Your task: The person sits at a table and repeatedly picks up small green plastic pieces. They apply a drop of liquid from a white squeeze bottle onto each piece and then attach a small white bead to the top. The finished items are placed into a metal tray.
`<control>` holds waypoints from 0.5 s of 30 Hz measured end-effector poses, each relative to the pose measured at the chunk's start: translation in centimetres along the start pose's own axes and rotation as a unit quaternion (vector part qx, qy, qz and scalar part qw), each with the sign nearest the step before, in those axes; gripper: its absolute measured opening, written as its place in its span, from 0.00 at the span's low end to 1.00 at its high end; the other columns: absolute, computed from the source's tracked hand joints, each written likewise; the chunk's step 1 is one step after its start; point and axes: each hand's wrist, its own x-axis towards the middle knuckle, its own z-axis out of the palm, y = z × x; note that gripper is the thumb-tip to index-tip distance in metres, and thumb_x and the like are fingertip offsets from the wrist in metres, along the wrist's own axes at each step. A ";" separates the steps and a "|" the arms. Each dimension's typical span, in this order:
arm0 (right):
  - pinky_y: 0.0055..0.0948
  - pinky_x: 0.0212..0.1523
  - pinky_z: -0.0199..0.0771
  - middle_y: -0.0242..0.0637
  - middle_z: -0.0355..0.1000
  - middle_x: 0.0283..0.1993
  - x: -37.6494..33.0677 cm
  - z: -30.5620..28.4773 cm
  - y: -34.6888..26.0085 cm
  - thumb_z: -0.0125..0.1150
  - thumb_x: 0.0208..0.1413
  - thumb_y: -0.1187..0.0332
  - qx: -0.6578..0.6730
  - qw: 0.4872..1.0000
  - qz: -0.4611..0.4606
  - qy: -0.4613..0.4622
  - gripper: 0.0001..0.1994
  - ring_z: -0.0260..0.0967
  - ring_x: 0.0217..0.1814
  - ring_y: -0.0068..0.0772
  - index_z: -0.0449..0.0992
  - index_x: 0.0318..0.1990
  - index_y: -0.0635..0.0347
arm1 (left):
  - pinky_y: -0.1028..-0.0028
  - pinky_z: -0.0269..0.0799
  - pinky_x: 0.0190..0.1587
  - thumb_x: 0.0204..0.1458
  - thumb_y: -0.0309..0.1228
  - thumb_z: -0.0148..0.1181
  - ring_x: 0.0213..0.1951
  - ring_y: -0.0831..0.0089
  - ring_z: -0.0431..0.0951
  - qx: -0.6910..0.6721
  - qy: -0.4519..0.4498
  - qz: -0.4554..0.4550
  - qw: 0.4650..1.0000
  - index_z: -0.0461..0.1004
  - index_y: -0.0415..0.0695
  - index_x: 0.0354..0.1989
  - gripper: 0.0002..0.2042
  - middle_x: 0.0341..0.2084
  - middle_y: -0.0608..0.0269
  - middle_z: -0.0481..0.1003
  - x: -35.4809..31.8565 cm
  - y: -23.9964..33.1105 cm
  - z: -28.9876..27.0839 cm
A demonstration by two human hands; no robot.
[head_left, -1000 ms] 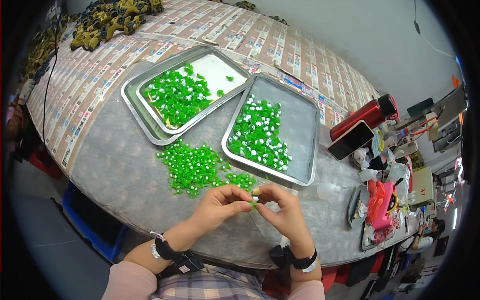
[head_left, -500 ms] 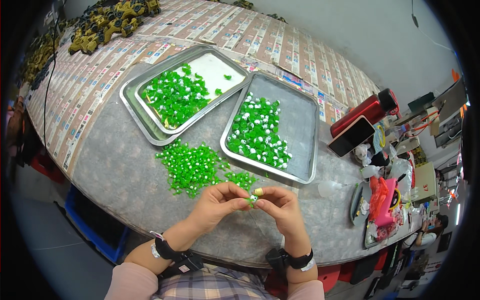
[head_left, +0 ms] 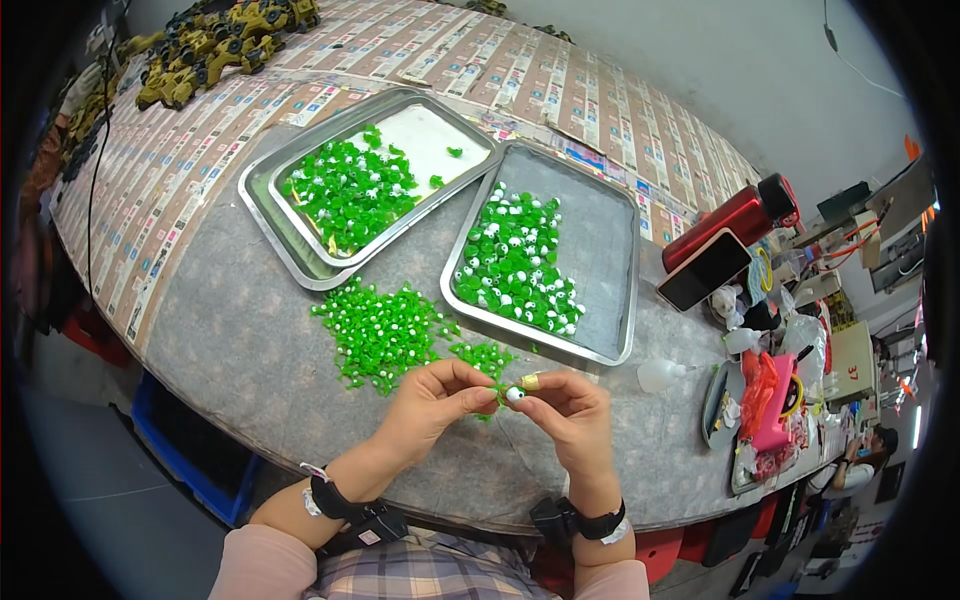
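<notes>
A small white eyeball-like piece with a black dot (head_left: 515, 395) sits in the pinch of my right hand (head_left: 572, 420), and a yellowish wrap covers one fingertip there. Close beside it, my left hand (head_left: 432, 408) is closed, thumb against forefinger, on a small green plastic piece (head_left: 497, 391). Whether the two pieces touch or are joined, I cannot tell. Just beyond my hands lies a loose pile of small green pieces with white tips (head_left: 378, 335). A smaller heap of green pieces (head_left: 484, 357) adjoins it.
Stacked metal trays (head_left: 262, 218) at left hold green and white pieces; another metal tray (head_left: 598, 225) holds more. At right are a red bottle (head_left: 715, 228), a phone (head_left: 704, 270), a squeeze bottle (head_left: 658, 375) and a pink basket (head_left: 772, 420). Yellow toy vehicles (head_left: 215, 55) crowd the far left.
The eyeball-like piece has shifted slightly right with my right hand's fingertips and shows more of its white side. My fingertips are a little further apart; my left hand has barely moved.
</notes>
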 end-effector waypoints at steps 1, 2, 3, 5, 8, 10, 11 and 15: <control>0.17 0.36 0.68 0.36 0.71 0.32 0.0 0.0 0.0 0.57 0.42 0.79 -0.003 1.000 0.001 0.000 0.08 0.68 0.34 0.21 0.70 0.33 0.66 | 0.80 0.68 0.34 0.44 0.24 0.55 0.29 0.78 0.72 0.003 0.000 0.000 1.000 0.70 0.38 0.31 0.06 0.26 0.63 0.72 0.0 -0.1 0.0; 0.17 0.36 0.68 0.36 0.71 0.32 0.0 0.0 0.1 0.57 0.42 0.79 -0.020 1.000 0.003 -0.001 0.08 0.68 0.34 0.21 0.70 0.33 0.66 | 0.81 0.68 0.34 0.44 0.24 0.55 0.29 0.78 0.72 0.006 -0.001 0.000 1.000 0.70 0.38 0.30 0.05 0.25 0.63 0.72 0.0 -0.1 0.0; 0.17 0.36 0.68 0.36 0.71 0.32 0.0 0.0 0.1 0.58 0.42 0.79 -0.038 0.999 0.005 -0.002 0.08 0.68 0.34 0.21 0.70 0.33 0.66 | 0.81 0.68 0.33 0.44 0.24 0.55 0.28 0.78 0.72 0.035 0.004 0.008 0.999 0.70 0.38 0.30 0.05 0.25 0.63 0.72 0.0 -0.2 -0.1; 0.16 0.35 0.68 0.36 0.70 0.32 -0.1 0.0 0.4 0.58 0.43 0.78 -0.047 0.999 0.014 -0.006 0.08 0.68 0.34 0.21 0.70 0.33 0.66 | 0.81 0.68 0.32 0.44 0.25 0.56 0.28 0.79 0.72 0.095 0.013 0.023 0.995 0.71 0.38 0.29 0.05 0.26 0.64 0.72 -0.1 -0.3 -0.1; 0.16 0.35 0.67 0.36 0.70 0.33 0.0 -0.1 0.7 0.57 0.43 0.78 -0.003 0.999 0.034 -0.011 0.08 0.68 0.34 0.21 0.70 0.34 0.66 | 0.82 0.67 0.30 0.43 0.25 0.57 0.27 0.80 0.72 0.173 0.022 0.057 0.983 0.72 0.38 0.28 0.05 0.25 0.65 0.72 -0.1 -0.4 -0.1; 0.16 0.35 0.67 0.36 0.70 0.33 0.0 -0.1 0.7 0.57 0.43 0.78 0.048 0.998 0.048 -0.009 0.09 0.68 0.34 0.21 0.70 0.35 0.67 | 0.81 0.67 0.29 0.42 0.25 0.57 0.26 0.78 0.72 0.284 0.025 0.131 0.949 0.72 0.39 0.28 0.05 0.25 0.65 0.73 -0.3 0.1 0.5; 0.16 0.35 0.67 0.37 0.70 0.33 0.0 -0.2 0.5 0.57 0.44 0.77 0.041 0.998 0.044 -0.018 0.10 0.68 0.35 0.21 0.70 0.36 0.68 | 0.80 0.67 0.29 0.41 0.26 0.58 0.26 0.77 0.72 0.338 0.026 0.168 0.926 0.72 0.39 0.28 0.05 0.24 0.64 0.73 -0.4 0.2 0.7; 0.18 0.36 0.68 0.38 0.70 0.33 0.0 -0.9 0.4 0.56 0.45 0.77 -0.003 0.997 0.046 -0.055 0.11 0.68 0.34 0.23 0.69 0.39 0.69 | 0.76 0.67 0.28 0.39 0.26 0.59 0.26 0.70 0.72 0.442 0.003 0.269 0.856 0.71 0.41 0.26 0.06 0.24 0.61 0.72 -0.3 0.3 0.4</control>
